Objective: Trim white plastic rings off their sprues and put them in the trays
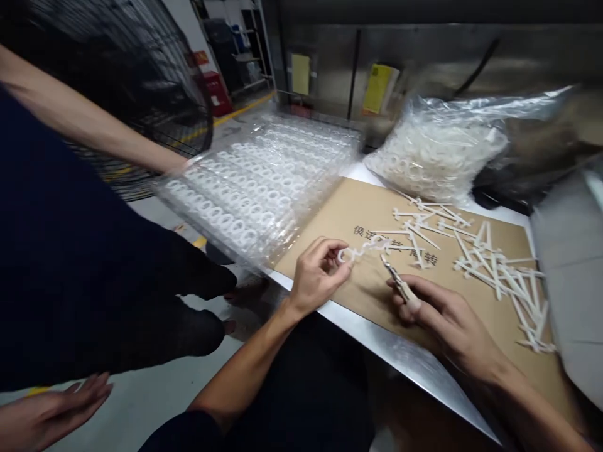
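Between the thumb and fingers of my left hand (320, 275) is a white plastic piece (362, 250) with rings joined by a thin runner. My right hand (447, 320) is closed around a pair of nippers (398, 282), their jaws pointing up toward the white piece, apart from it. Both hands are above a brown cardboard sheet (330, 216) with printed characters. Loose white sprue sticks (494, 270) lie on the cardboard beyond and right of my right hand. A clear plastic tray (277, 242) with rows of white rings (226, 220) is left of the cardboard.
A clear bag (438, 147) full of white parts stands at the back. Another person's arm (94, 125) reaches to the tray from the left; their other hand (56, 408) hangs lower left. A fan (155, 75) stands behind. The table's metal edge (400, 358) runs in front of me.
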Action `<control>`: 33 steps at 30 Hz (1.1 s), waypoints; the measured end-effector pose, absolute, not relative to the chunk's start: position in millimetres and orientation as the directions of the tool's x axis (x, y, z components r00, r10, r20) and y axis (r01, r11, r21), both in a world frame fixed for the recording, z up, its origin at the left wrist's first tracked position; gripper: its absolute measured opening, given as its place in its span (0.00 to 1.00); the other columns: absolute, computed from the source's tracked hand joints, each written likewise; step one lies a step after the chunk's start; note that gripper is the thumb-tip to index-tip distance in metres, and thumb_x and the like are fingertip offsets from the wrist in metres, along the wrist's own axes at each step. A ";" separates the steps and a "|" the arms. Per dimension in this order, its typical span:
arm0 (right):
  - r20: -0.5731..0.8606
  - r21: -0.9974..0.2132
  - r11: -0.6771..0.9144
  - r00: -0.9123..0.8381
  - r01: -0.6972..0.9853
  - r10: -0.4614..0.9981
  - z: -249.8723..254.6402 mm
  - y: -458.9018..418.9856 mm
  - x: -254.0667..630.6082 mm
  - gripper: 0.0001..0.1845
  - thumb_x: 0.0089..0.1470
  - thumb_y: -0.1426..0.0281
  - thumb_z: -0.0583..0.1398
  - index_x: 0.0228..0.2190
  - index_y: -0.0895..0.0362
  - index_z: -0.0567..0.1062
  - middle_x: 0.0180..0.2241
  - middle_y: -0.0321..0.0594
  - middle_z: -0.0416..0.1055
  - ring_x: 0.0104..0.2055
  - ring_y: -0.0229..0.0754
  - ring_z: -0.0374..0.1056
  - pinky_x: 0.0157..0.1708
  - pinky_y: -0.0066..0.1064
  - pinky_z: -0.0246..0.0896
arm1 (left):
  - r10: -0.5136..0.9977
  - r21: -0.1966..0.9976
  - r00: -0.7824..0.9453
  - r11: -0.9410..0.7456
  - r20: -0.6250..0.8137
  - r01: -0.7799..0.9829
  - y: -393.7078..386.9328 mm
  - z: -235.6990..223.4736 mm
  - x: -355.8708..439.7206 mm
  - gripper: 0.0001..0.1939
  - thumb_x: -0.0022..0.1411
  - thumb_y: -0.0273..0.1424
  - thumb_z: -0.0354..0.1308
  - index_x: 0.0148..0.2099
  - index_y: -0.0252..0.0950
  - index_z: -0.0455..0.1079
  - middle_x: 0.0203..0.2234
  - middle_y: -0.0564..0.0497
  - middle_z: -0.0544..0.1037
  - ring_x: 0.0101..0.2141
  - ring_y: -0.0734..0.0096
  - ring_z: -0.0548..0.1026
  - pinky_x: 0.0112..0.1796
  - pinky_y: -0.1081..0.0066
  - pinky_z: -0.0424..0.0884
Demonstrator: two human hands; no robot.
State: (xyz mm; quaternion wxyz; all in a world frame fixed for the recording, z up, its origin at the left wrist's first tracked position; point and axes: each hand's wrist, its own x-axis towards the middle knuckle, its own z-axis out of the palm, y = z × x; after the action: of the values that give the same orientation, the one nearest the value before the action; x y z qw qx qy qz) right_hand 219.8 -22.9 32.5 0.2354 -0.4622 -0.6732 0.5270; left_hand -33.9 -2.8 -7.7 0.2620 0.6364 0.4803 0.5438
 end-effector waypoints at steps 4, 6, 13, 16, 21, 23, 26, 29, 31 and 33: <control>-0.270 -0.957 -0.168 -0.511 0.237 0.816 40.2 -27.5 208.5 0.20 0.69 0.52 0.56 0.45 0.55 0.74 0.32 0.37 0.66 0.32 0.41 0.59 0.32 0.33 0.56 | 0.895 0.875 -0.035 -0.425 0.444 0.232 -4.4 -9.2 -37.1 0.12 0.65 0.31 0.66 0.51 0.37 0.76 0.38 0.49 0.75 0.37 0.71 0.76 0.39 0.71 0.75; -0.287 -0.955 -0.200 -0.523 0.217 0.803 41.6 -28.5 204.7 0.19 0.69 0.53 0.56 0.42 0.56 0.74 0.31 0.37 0.64 0.32 0.41 0.58 0.32 0.32 0.55 | 0.882 0.869 -0.031 -0.455 0.469 0.194 -4.4 -9.2 -38.4 0.13 0.65 0.30 0.67 0.52 0.37 0.76 0.38 0.49 0.76 0.38 0.71 0.76 0.40 0.71 0.75; -0.274 -0.957 -0.170 -0.546 0.234 0.791 44.4 -29.8 198.5 0.17 0.69 0.56 0.55 0.38 0.56 0.73 0.30 0.35 0.62 0.31 0.40 0.58 0.32 0.32 0.54 | 0.882 0.866 0.013 -0.465 0.470 0.183 -4.4 -9.3 -38.8 0.15 0.64 0.27 0.68 0.53 0.37 0.76 0.38 0.49 0.76 0.38 0.72 0.76 0.40 0.71 0.74; -0.256 -0.960 -0.146 -0.538 0.239 0.803 43.2 -30.7 197.1 0.15 0.69 0.58 0.55 0.38 0.56 0.74 0.31 0.35 0.63 0.32 0.40 0.58 0.33 0.32 0.55 | 0.875 0.854 0.031 -0.479 0.484 0.201 -4.2 -9.2 -39.0 0.16 0.63 0.26 0.69 0.53 0.36 0.77 0.39 0.49 0.77 0.38 0.73 0.76 0.40 0.72 0.73; -0.240 -0.966 -0.144 -0.543 0.213 0.804 39.6 -31.7 194.9 0.15 0.70 0.58 0.56 0.38 0.56 0.73 0.32 0.36 0.65 0.33 0.39 0.60 0.33 0.32 0.56 | 0.863 0.841 0.056 -0.502 0.501 0.203 -4.1 -8.7 -38.0 0.17 0.62 0.23 0.69 0.53 0.36 0.77 0.39 0.49 0.77 0.38 0.72 0.76 0.41 0.72 0.74; -0.238 -0.965 -0.136 -0.538 0.223 0.809 38.3 -31.6 194.3 0.15 0.70 0.58 0.56 0.37 0.56 0.73 0.32 0.35 0.65 0.32 0.39 0.60 0.33 0.32 0.56 | 0.860 0.838 0.063 -0.507 0.506 0.203 -4.2 -8.8 -37.4 0.17 0.62 0.23 0.69 0.53 0.35 0.77 0.39 0.49 0.77 0.38 0.72 0.76 0.41 0.72 0.74; -0.236 -0.964 -0.130 -0.528 0.230 0.816 36.9 -31.5 193.8 0.15 0.70 0.58 0.55 0.37 0.55 0.72 0.31 0.35 0.65 0.32 0.39 0.60 0.33 0.32 0.55 | 0.859 0.835 0.073 -0.511 0.507 0.203 -4.2 -9.6 -36.8 0.17 0.62 0.24 0.70 0.54 0.35 0.77 0.39 0.48 0.77 0.38 0.72 0.76 0.40 0.71 0.74; -0.235 -0.965 -0.134 -0.526 0.224 0.817 35.9 -31.5 193.7 0.15 0.70 0.58 0.55 0.36 0.55 0.72 0.30 0.34 0.64 0.31 0.39 0.59 0.32 0.32 0.54 | 0.858 0.836 0.081 -0.513 0.507 0.193 -4.2 -10.5 -36.8 0.18 0.62 0.25 0.70 0.54 0.35 0.77 0.39 0.48 0.77 0.37 0.72 0.75 0.40 0.71 0.75; -0.238 -0.965 -0.137 -0.526 0.225 0.817 35.1 -31.5 193.7 0.16 0.71 0.58 0.54 0.36 0.55 0.73 0.29 0.34 0.63 0.31 0.39 0.59 0.31 0.32 0.53 | 0.859 0.839 0.085 -0.511 0.504 0.187 -4.3 -10.6 -36.7 0.18 0.62 0.25 0.70 0.54 0.35 0.77 0.39 0.48 0.77 0.38 0.71 0.76 0.40 0.70 0.75; -0.241 -0.965 -0.144 -0.524 0.220 0.817 34.1 -31.6 193.6 0.17 0.71 0.57 0.54 0.36 0.55 0.72 0.28 0.34 0.63 0.30 0.39 0.59 0.30 0.33 0.53 | 0.859 0.838 0.088 -0.511 0.504 0.190 -4.4 -10.1 -36.3 0.18 0.62 0.24 0.70 0.53 0.35 0.77 0.40 0.47 0.77 0.38 0.71 0.76 0.40 0.70 0.76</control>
State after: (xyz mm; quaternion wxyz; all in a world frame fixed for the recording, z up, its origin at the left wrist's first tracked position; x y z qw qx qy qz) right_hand 193.6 -31.6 34.1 0.2386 -0.4256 -0.6093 0.6251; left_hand -36.3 -4.4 -10.1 0.3035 0.6722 0.3904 0.5510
